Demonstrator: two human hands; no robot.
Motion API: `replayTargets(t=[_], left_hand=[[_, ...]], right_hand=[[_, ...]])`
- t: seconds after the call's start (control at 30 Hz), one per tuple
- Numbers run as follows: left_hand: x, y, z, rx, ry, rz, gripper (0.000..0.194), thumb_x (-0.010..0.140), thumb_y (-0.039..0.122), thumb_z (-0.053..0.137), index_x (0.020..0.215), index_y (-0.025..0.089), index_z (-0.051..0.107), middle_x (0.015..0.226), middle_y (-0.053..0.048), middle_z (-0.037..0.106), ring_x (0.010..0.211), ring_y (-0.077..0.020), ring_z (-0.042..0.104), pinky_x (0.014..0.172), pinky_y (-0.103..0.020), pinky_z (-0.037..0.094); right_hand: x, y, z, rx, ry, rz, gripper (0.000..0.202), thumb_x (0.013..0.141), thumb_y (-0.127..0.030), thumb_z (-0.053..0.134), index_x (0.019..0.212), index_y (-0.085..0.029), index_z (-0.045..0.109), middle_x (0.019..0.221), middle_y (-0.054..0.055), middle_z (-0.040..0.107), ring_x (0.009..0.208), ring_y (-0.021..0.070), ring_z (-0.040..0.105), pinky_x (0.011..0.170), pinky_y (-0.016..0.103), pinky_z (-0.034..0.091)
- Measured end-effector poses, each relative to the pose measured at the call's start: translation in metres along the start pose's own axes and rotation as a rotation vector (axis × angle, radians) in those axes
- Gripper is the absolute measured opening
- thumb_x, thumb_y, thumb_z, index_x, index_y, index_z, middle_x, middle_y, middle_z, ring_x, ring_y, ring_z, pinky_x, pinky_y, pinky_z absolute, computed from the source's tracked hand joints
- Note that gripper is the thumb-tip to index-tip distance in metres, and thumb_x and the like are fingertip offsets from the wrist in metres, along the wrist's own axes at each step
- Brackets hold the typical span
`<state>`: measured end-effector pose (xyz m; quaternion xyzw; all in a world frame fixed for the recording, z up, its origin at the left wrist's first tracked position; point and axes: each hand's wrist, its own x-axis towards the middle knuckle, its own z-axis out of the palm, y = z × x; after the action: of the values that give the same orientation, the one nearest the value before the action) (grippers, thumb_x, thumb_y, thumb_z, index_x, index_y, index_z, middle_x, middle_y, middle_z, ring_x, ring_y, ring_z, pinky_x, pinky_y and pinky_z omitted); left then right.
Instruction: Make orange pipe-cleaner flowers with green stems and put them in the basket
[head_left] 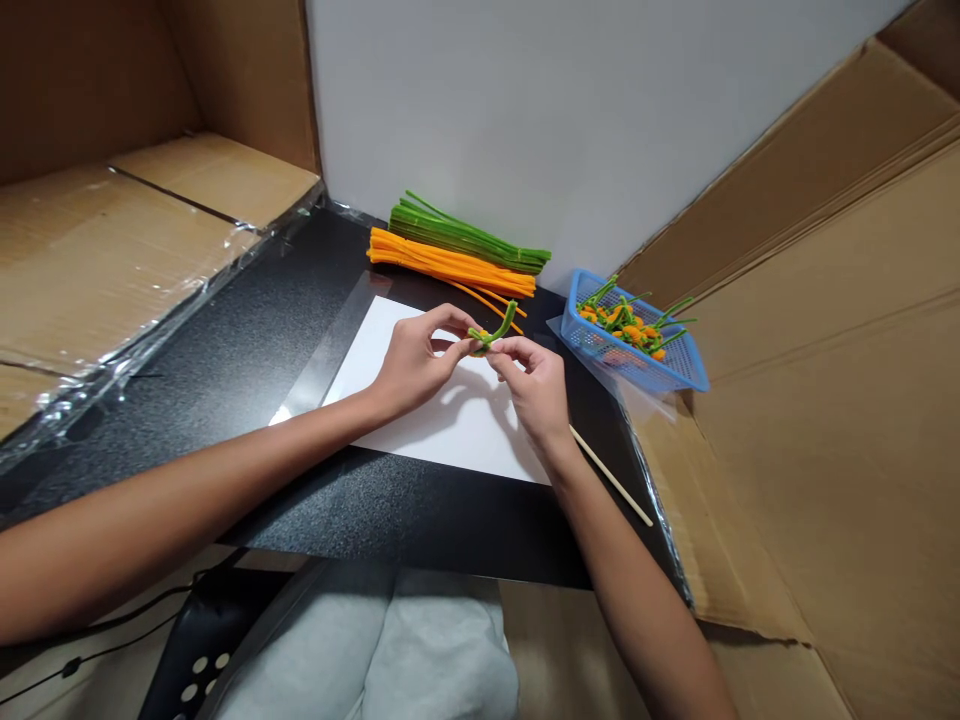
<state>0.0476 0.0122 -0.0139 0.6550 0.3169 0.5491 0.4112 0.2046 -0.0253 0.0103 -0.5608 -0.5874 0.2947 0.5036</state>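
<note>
Head view, itemised as I see it from my seat.

Item: left hand point(412, 360), fingers point(459, 352) pinching the left side of a small green-and-orange fuzzy piece point(486, 338). Item: right hand point(538, 385), fingertips closed on the same piece at its right side. The piece is held over the upper part of a white sheet point(450, 425), one green end curving up.

Item: worktop point(225, 330), black, speckled. Widest open room lies left of the sheet, with a further strip between sheet and front edge. That edge passes just above a lap in pale trousers point(360, 640); both forearms cross it. Left border: cardboard point(150, 250) with shiny clear tape. Right border: taped too, cardboard point(795, 400) rising beyond. Rear border: pale wall point(525, 110).

Item: green stems point(465, 235), bundled, nearest the wall. Item: orange stems point(450, 262), alongside in front, a few loose ends trailing toward the sheet. Item: blue basket point(675, 375), perforated, at the far right edge and tilted in my view, holding finished-looking green-and-orange pieces point(630, 325). Item: pale thin stick point(615, 478), lying between right forearm and right edge.
</note>
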Motion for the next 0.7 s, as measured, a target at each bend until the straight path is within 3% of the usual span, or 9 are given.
replayTargets(t=[0.13, 0.23, 0.33, 0.5, 0.7], left_hand=[[0.004, -0.003, -0.001, -0.115, 0.018, -0.085, 0.025, 0.078, 0.036, 0.076, 0.089, 0.015, 0.069, 0.091, -0.008, 0.074, 0.086, -0.0184, 0.07, 0.073, -0.028, 0.059], [0.006, -0.004, -0.003, -0.199, -0.047, -0.125, 0.028, 0.075, 0.039, 0.079, 0.086, 0.014, 0.07, 0.089, -0.008, 0.075, 0.083, -0.0185, 0.071, 0.077, -0.031, 0.059], [0.008, -0.004, -0.005, -0.25, -0.113, -0.137, 0.028, 0.073, 0.039, 0.08, 0.085, 0.015, 0.071, 0.089, -0.009, 0.076, 0.083, -0.0192, 0.072, 0.08, -0.034, 0.059], [0.011, -0.004, -0.006, -0.262, -0.145, -0.198, 0.018, 0.074, 0.029, 0.077, 0.085, 0.015, 0.074, 0.089, -0.008, 0.076, 0.084, -0.0198, 0.072, 0.084, -0.037, 0.058], [0.015, -0.002, -0.011, -0.288, -0.142, -0.275, 0.014, 0.075, 0.021, 0.071, 0.085, 0.016, 0.079, 0.093, -0.009, 0.077, 0.087, -0.021, 0.072, 0.089, -0.039, 0.056]], right_hand=[[0.003, 0.001, -0.006, -0.011, -0.014, -0.034, 0.014, 0.077, -0.032, 0.069, 0.081, -0.019, 0.07, 0.078, 0.001, 0.067, 0.072, 0.0147, 0.058, 0.063, 0.027, 0.045], [0.005, 0.003, -0.009, 0.013, -0.054, -0.118, 0.023, 0.077, -0.032, 0.072, 0.098, -0.023, 0.07, 0.095, 0.003, 0.068, 0.089, 0.0173, 0.062, 0.072, 0.029, 0.05], [0.007, 0.005, -0.01, 0.068, -0.14, -0.159, 0.026, 0.076, -0.037, 0.076, 0.098, -0.024, 0.071, 0.107, 0.005, 0.067, 0.101, 0.02, 0.062, 0.076, 0.031, 0.052], [0.01, 0.008, -0.014, 0.09, -0.183, -0.104, 0.029, 0.074, -0.043, 0.078, 0.094, -0.023, 0.072, 0.1, 0.004, 0.069, 0.089, 0.0176, 0.061, 0.074, 0.031, 0.052], [0.013, 0.012, -0.018, 0.129, -0.256, -0.01, 0.035, 0.078, -0.044, 0.075, 0.106, -0.023, 0.072, 0.104, 0.005, 0.071, 0.081, 0.0153, 0.058, 0.066, 0.028, 0.048]])
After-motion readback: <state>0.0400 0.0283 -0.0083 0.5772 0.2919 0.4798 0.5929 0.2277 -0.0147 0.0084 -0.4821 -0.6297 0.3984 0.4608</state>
